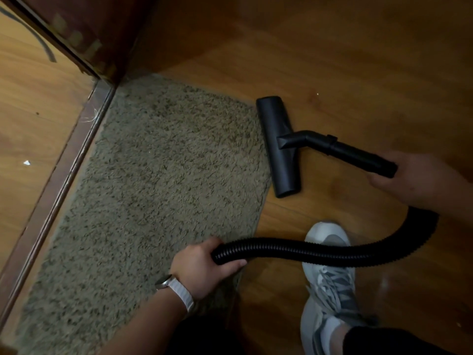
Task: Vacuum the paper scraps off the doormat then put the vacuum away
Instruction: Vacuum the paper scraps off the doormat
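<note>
— While the grey shoe [330, 290] stands nearest on the wooden floor [358, 60], what is the left hand up to?
— The left hand [202, 267], with a white-strapped watch [176, 288] on its wrist, hangs over the near right corner of the doormat [153, 175]. Its grip is closed, fingers and thumb curled round the end of the black ribbed hose [320, 254].
— Where does the hose run from there?
— It crosses over the toe of the shoe, bends up to the right and goes out of sight under the right hand [419, 180].
— And that grip?
— Closed as well, round the rear end of the rigid black tube [358, 155]. The hand is blurred, so I cannot tell how each finger lies, nor whether hose and tube join beneath it.
— Where is the head of the vacuum?
— The floor nozzle [279, 147] lies flat on the wood just beside the doormat's right edge, its long side running along that edge.
— And farther off?
— The shaggy beige doormat has its left edge against the threshold strip [64, 162]. Past the strip a small white scrap [26, 163] lies on the lighter floor, and the dark door [89, 34] stands at the mat's far corner
</note>
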Available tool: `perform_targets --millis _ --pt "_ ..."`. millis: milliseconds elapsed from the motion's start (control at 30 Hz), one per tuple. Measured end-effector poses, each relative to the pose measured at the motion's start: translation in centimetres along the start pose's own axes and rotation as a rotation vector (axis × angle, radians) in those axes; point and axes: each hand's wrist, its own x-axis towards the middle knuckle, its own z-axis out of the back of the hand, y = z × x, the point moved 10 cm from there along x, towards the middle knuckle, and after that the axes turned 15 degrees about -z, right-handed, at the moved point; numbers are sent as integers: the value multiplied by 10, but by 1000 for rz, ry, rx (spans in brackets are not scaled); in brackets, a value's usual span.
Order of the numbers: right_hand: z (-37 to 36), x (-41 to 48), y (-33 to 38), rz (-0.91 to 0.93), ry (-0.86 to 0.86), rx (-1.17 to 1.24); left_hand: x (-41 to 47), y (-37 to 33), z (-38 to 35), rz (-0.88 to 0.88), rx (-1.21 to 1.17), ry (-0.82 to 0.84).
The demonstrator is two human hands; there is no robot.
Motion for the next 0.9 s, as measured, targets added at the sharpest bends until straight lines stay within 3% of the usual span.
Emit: perform_targets --millis 400,667,900 --pt "-33 -27 135 475 -27 -296 -8 25 30 84 25 -26" --pt "-18 -3 201 521 -18 -279 -22 55 65 186 26 -140" --pt "-36 -18 320 729 -4 -384 -48 90 88 338 114 -217"
